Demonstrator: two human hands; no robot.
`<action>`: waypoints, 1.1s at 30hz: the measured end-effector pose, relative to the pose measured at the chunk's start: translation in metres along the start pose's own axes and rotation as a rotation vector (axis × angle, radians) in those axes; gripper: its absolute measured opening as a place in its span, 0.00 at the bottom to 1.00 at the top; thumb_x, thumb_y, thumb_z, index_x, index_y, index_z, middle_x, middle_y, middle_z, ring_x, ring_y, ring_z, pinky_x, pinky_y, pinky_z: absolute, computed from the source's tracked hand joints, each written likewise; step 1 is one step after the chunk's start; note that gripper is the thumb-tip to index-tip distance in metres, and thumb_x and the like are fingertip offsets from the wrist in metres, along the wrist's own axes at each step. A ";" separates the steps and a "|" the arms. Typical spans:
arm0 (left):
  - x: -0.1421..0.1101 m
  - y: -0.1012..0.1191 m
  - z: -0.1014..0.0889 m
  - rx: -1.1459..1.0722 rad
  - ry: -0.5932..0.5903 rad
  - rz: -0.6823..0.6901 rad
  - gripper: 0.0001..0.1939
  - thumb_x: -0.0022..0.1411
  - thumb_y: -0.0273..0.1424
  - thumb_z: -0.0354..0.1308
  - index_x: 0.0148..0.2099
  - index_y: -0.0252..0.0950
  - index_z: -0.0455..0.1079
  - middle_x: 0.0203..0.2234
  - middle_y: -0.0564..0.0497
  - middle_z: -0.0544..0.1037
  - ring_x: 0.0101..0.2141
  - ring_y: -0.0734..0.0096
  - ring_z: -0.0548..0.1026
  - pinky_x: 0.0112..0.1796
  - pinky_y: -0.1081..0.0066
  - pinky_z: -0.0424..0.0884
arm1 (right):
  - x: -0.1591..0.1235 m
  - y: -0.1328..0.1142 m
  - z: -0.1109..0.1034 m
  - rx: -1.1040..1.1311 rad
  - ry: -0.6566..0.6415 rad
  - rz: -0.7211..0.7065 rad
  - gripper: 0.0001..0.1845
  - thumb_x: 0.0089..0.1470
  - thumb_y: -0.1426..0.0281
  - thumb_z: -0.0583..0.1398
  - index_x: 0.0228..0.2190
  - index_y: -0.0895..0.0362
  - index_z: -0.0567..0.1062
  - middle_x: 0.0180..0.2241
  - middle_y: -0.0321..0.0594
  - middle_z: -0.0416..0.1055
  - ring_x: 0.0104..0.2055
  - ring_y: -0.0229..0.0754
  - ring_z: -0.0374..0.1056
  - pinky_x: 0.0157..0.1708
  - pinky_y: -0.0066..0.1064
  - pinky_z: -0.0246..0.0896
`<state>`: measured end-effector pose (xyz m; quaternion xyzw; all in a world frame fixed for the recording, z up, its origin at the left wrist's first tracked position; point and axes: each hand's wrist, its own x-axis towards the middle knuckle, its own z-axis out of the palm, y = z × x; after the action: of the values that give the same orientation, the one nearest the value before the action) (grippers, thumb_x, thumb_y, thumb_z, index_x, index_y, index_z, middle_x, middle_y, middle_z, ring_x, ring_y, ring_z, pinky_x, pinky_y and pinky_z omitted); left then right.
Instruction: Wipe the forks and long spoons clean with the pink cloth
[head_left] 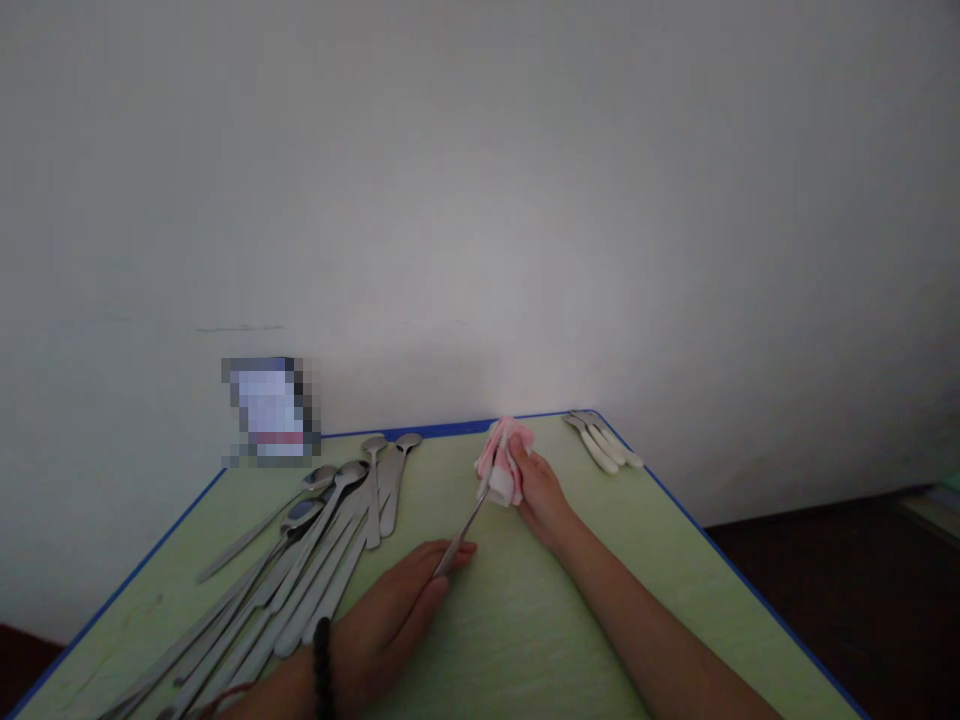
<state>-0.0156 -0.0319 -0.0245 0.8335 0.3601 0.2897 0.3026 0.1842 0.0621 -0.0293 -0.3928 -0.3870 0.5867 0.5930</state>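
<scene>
Metal utensil (pixel 466 528) in work: we have it slanting up and away from us, its far end tucked into the pink-and-white cloth (pixel 501 488). Our left hand (pixel 397 605) is on the near side of the cloth and to its left, the grip closed on the near end of the utensil, with thumb and fingers on either side of it. Our right hand (pixel 541 490) is at the right side of the cloth, the grip clamped on its folds, thumb pressing in beside the utensil. Because the cloth hides the far end, we cannot tell what kind of head it has.

As for how far along we are, we judge the work on this one piece to be under way and unfinished, since it is in both the hand and the cloth. Left of the cloth, long-handled spoons (pixel 350 474) and other long metal pieces lie in a loose, overlapping heap on the green surface (pixel 540 640). Right of the cloth, near the far corner, a few white-handled forks (pixel 600 452) lie close together. Neither group is in our grip, and we cannot tell from their look which pieces are done and which are left. Well left of the cloth, a blurred, phone-like device (pixel 270 405) stands tilted near the wall (pixel 480 220).
</scene>
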 end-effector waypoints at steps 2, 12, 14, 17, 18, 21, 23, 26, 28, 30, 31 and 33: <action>0.003 0.003 -0.003 -0.068 0.029 -0.093 0.16 0.67 0.33 0.38 0.51 0.40 0.62 0.42 0.49 0.74 0.45 0.68 0.70 0.49 0.67 0.64 | 0.000 -0.001 0.001 0.046 0.035 0.017 0.21 0.41 0.51 0.61 0.21 0.58 0.70 0.18 0.34 0.66 0.20 0.34 0.58 0.24 0.28 0.52; 0.012 0.020 -0.011 -0.059 0.018 -0.216 0.16 0.66 0.40 0.38 0.36 0.38 0.63 0.29 0.52 0.70 0.31 0.69 0.68 0.35 0.73 0.65 | -0.002 -0.001 -0.001 -0.026 -0.055 0.027 0.18 0.41 0.57 0.63 0.26 0.59 0.71 0.23 0.35 0.69 0.24 0.35 0.60 0.27 0.28 0.54; 0.012 0.020 -0.011 -0.050 0.006 -0.229 0.16 0.66 0.40 0.38 0.35 0.38 0.62 0.28 0.52 0.70 0.30 0.69 0.68 0.34 0.72 0.65 | -0.003 -0.003 -0.001 -0.025 -0.059 0.030 0.16 0.41 0.59 0.63 0.27 0.59 0.72 0.23 0.35 0.70 0.25 0.35 0.61 0.27 0.28 0.55; 0.012 0.019 -0.011 -0.045 0.001 -0.229 0.15 0.66 0.40 0.39 0.34 0.38 0.61 0.27 0.52 0.69 0.30 0.69 0.68 0.33 0.72 0.64 | -0.004 -0.004 0.000 -0.016 -0.045 0.037 0.13 0.39 0.63 0.63 0.27 0.59 0.72 0.23 0.35 0.69 0.25 0.36 0.61 0.28 0.28 0.55; 0.012 0.018 -0.011 -0.043 0.000 -0.222 0.15 0.66 0.40 0.39 0.34 0.38 0.61 0.27 0.52 0.69 0.30 0.69 0.67 0.33 0.73 0.64 | -0.004 -0.005 0.000 -0.015 -0.035 0.037 0.11 0.39 0.65 0.62 0.26 0.58 0.72 0.22 0.34 0.69 0.24 0.35 0.60 0.27 0.28 0.54; 0.012 0.018 -0.011 -0.025 -0.016 -0.188 0.13 0.65 0.38 0.41 0.34 0.37 0.61 0.27 0.53 0.68 0.29 0.70 0.67 0.32 0.73 0.63 | -0.004 -0.005 0.000 -0.011 -0.007 0.039 0.07 0.37 0.68 0.61 0.23 0.58 0.71 0.20 0.32 0.67 0.23 0.35 0.59 0.26 0.27 0.53; 0.011 0.018 -0.010 -0.019 -0.028 -0.163 0.12 0.65 0.37 0.42 0.33 0.37 0.61 0.27 0.52 0.68 0.29 0.71 0.67 0.32 0.74 0.63 | -0.004 -0.005 -0.001 -0.008 0.000 0.048 0.06 0.37 0.69 0.61 0.22 0.58 0.71 0.19 0.32 0.67 0.23 0.35 0.59 0.26 0.27 0.53; 0.011 0.015 -0.008 -0.076 -0.014 -0.173 0.14 0.65 0.38 0.41 0.33 0.37 0.62 0.27 0.52 0.69 0.30 0.71 0.67 0.33 0.74 0.62 | -0.004 -0.004 -0.001 -0.020 -0.032 0.049 0.11 0.39 0.65 0.63 0.25 0.59 0.72 0.21 0.34 0.69 0.24 0.36 0.60 0.26 0.28 0.54; 0.011 0.012 -0.006 -0.169 0.015 -0.233 0.16 0.67 0.38 0.38 0.35 0.37 0.62 0.25 0.54 0.69 0.28 0.72 0.67 0.32 0.74 0.62 | -0.003 -0.004 -0.001 -0.040 -0.065 0.031 0.15 0.40 0.60 0.63 0.26 0.59 0.72 0.22 0.35 0.69 0.24 0.35 0.60 0.26 0.27 0.54; 0.011 0.010 -0.006 -0.251 0.030 -0.293 0.17 0.68 0.40 0.36 0.37 0.37 0.62 0.21 0.57 0.66 0.24 0.74 0.65 0.28 0.76 0.61 | -0.003 -0.004 0.000 -0.063 -0.094 0.016 0.17 0.42 0.56 0.62 0.25 0.60 0.72 0.21 0.35 0.69 0.22 0.34 0.59 0.25 0.27 0.53; 0.011 0.009 -0.005 -0.267 0.032 -0.306 0.17 0.68 0.40 0.36 0.38 0.37 0.61 0.19 0.58 0.65 0.22 0.74 0.64 0.27 0.76 0.60 | -0.003 -0.004 0.000 -0.077 -0.103 0.015 0.19 0.42 0.55 0.62 0.24 0.60 0.71 0.20 0.35 0.68 0.21 0.34 0.59 0.24 0.27 0.53; 0.011 0.009 -0.006 -0.254 0.031 -0.300 0.17 0.67 0.42 0.38 0.37 0.37 0.62 0.19 0.59 0.64 0.22 0.75 0.63 0.26 0.76 0.59 | -0.004 -0.004 0.000 -0.121 -0.101 0.022 0.21 0.43 0.52 0.60 0.22 0.60 0.70 0.17 0.35 0.66 0.19 0.34 0.57 0.22 0.27 0.51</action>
<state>-0.0097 -0.0264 -0.0112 0.7210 0.4453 0.2973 0.4398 0.1854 0.0584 -0.0253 -0.4020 -0.4466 0.5878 0.5417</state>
